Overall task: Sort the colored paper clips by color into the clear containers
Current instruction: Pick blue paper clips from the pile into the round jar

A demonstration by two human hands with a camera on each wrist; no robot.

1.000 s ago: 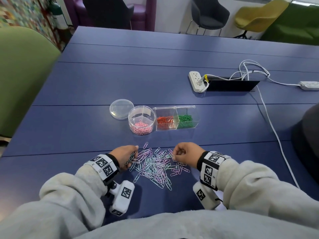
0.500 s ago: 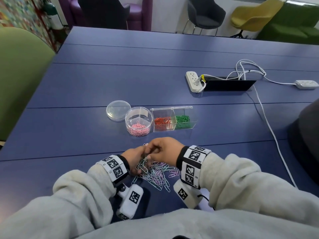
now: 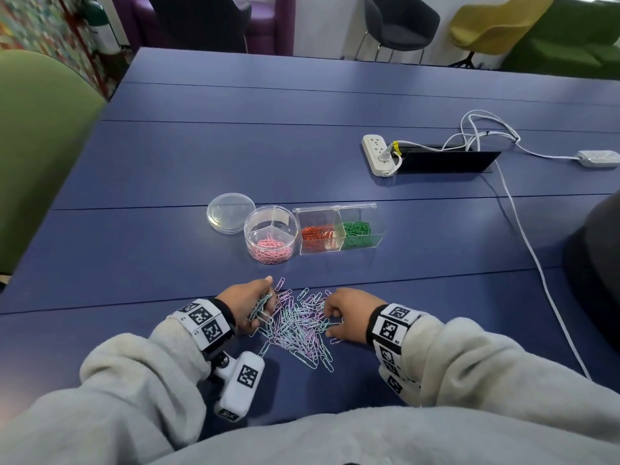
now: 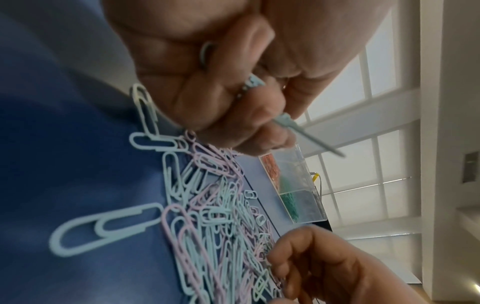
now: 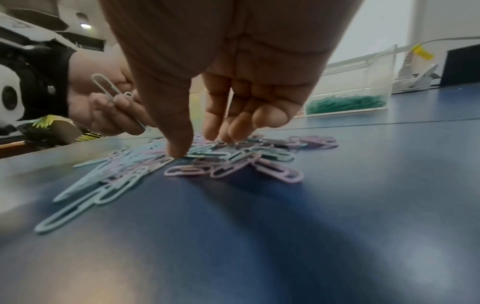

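A person sorted a mixed pile of pale blue and lilac paper clips (image 3: 298, 325) on a blue surface (image 3: 235, 156), working close to the body so both hands could reach it. The left hand (image 3: 250, 305), its grip curled tight round a bunch of pale blue clips (image 4: 250, 83), appeared to serve as a holding place for one colour, sparing a trip to the containers for every clip. The right hand (image 3: 349, 313) hung over the pile's right edge, fingers (image 5: 228, 123) pointing down and thumb tip touching the clips, its grip narrow; whether it had a clip pinched could not be told. Beyond the pile stood a round clear container (image 3: 271, 233) with pink clips in one section, its lid (image 3: 230, 213) just beside it, and a rectangular clear box (image 3: 339, 229) holding orange and green clips in separate compartments.
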